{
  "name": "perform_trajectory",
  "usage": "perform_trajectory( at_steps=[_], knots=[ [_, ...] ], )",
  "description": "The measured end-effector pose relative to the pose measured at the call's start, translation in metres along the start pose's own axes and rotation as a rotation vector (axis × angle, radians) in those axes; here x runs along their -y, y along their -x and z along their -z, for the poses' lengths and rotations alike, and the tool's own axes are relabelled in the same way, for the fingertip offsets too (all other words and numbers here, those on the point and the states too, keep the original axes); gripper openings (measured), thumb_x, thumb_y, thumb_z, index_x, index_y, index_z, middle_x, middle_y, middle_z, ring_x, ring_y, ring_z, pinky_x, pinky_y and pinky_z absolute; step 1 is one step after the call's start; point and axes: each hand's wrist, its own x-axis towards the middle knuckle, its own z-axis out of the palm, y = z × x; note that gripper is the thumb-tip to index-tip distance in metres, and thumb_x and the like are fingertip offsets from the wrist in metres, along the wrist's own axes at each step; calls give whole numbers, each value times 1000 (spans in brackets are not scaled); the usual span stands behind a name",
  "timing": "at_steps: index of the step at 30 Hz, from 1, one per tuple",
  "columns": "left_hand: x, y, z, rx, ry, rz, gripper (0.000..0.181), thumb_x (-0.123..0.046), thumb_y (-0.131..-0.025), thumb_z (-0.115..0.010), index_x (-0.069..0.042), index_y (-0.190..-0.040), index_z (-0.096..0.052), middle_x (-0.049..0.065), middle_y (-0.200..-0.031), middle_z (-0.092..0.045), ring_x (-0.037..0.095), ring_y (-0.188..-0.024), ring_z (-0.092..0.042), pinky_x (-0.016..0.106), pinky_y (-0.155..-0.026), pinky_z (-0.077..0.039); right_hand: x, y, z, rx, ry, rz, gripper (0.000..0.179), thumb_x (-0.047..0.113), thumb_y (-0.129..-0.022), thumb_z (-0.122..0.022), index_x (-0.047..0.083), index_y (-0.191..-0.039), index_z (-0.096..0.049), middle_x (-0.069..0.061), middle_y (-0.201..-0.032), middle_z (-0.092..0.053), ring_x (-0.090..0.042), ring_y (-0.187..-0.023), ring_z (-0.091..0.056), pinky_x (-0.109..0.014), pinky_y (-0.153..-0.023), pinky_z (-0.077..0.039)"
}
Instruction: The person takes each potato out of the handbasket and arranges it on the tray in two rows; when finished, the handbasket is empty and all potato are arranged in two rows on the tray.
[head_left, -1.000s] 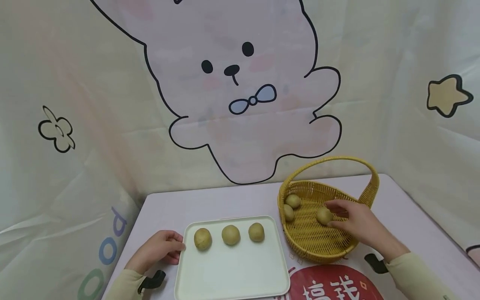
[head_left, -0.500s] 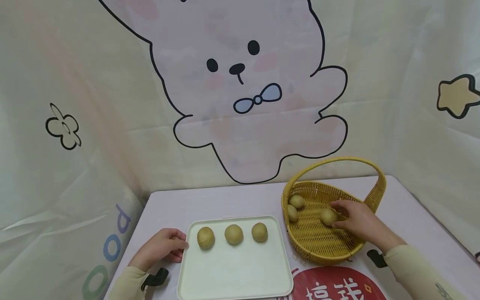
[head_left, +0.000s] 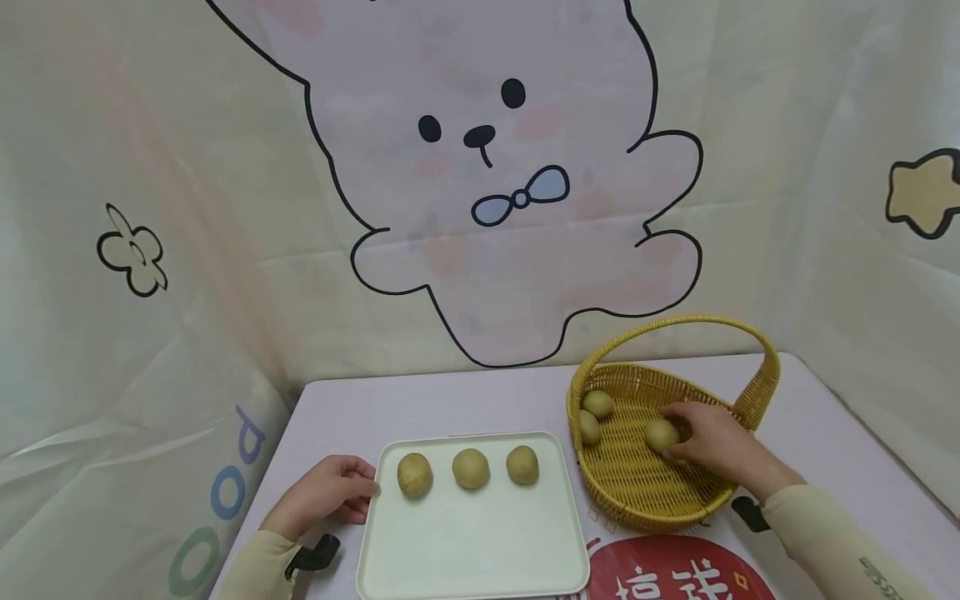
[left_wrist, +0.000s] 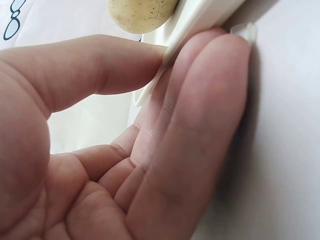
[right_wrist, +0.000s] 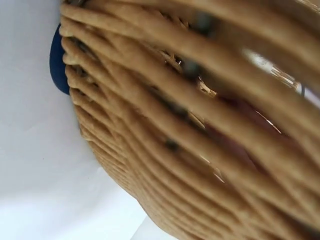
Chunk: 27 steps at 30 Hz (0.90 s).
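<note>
1. Nearest, a red print (head_left: 675,575) with white characters is seen on the counter (head_left: 360,408), partly cut off by the bottom of the head view.
2. Pale sleeves (head_left: 832,533) are worn on both arms, and a black strap (head_left: 315,553) is seen at the left wrist.
3. By the left hand (head_left: 326,492), the tray (head_left: 472,542) is pinched at its left edge: the thumb is laid on the rim, and the fingers are curled against the edge's outer side.
4. Along the tray's far part, three potatoes (head_left: 470,468) are set apart in a row.
5. Just right of the tray, a wicker basket (head_left: 630,510) with a tall arched handle is placed on the counter.
6. Inside the basket, a single potato (head_left: 660,435) is clasped between the thumb and fingers of the right hand (head_left: 712,440); in the right wrist view this grip is hidden by wicker.
7. Two more potatoes (head_left: 598,404) are lodged together against the basket's left wall.
8. Farthest, a cloth backdrop (head_left: 300,317) is printed with a bear (head_left: 495,258).
</note>
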Motion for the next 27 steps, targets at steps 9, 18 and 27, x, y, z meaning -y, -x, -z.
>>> perform_trajectory(
  at_steps=[9, 18, 27],
  knots=[
    [-1, -1, -2, 1, 0, 1, 25, -18, -96, -77, 1, -110, -68, 7, -81, -69, 16, -70, -68, 31, -66, -64, 1, 2, -2, -6, 28, 15, 62, 16, -81, -93, -12, -131, -68, -31, -125, -72, -46, -112, -70, -64, -95, -57],
    [-7, -2, -4, 6, -11, -1, 27, -16, -96, -77, 3, -112, -67, 7, -82, -71, 15, -69, -69, 31, -65, -64, 0, 5, 1, -17, 31, 21, 59, 20, -83, -92, -9, -130, -71, -30, -126, -73, -48, -116, -69, -67, -97, -56],
    [-3, 0, -1, -14, -29, 13, 27, -18, -97, -77, 2, -113, -67, 8, -82, -70, 16, -69, -68, 31, -64, -64, 41, 25, 13, -88, -26, 63, 60, 29, -82, -95, -2, -129, -74, -19, -120, -78, -32, -104, -76, -53, -86, -62]
  ],
)
